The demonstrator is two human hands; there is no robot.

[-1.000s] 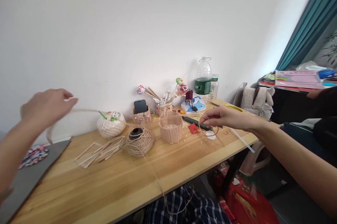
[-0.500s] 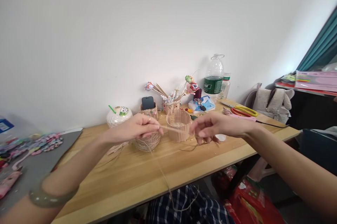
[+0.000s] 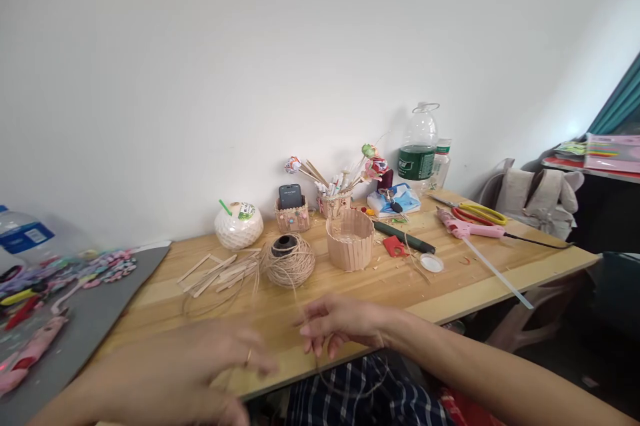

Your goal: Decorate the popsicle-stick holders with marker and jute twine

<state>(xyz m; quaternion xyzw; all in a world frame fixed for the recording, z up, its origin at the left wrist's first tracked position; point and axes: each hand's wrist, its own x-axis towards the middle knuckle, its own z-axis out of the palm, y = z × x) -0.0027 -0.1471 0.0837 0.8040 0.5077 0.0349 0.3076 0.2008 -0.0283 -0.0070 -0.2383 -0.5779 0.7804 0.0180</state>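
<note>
- Now both hands have dropped from beside the stick cup to the near edge of the worktop, well in front of the twine ball.
- The right hand sits nearest the ball's front, its fingers curled loosely downward; a thin strand of twine runs from the ball towards them, but whether they pinch it cannot be told.
- The left hand is lower and further left of the ball, blurred, fingers spread rather wide, a ring showing; it seems to grip nothing.
- Half a second ago the two hands held a straight length between them, level with the ball; that length is no longer in view, so it looks as if the strand has been drawn towards the body.
- Loose craft sticks lie just left of the ball; a glue gun and scissors lie well to its right.
</note>
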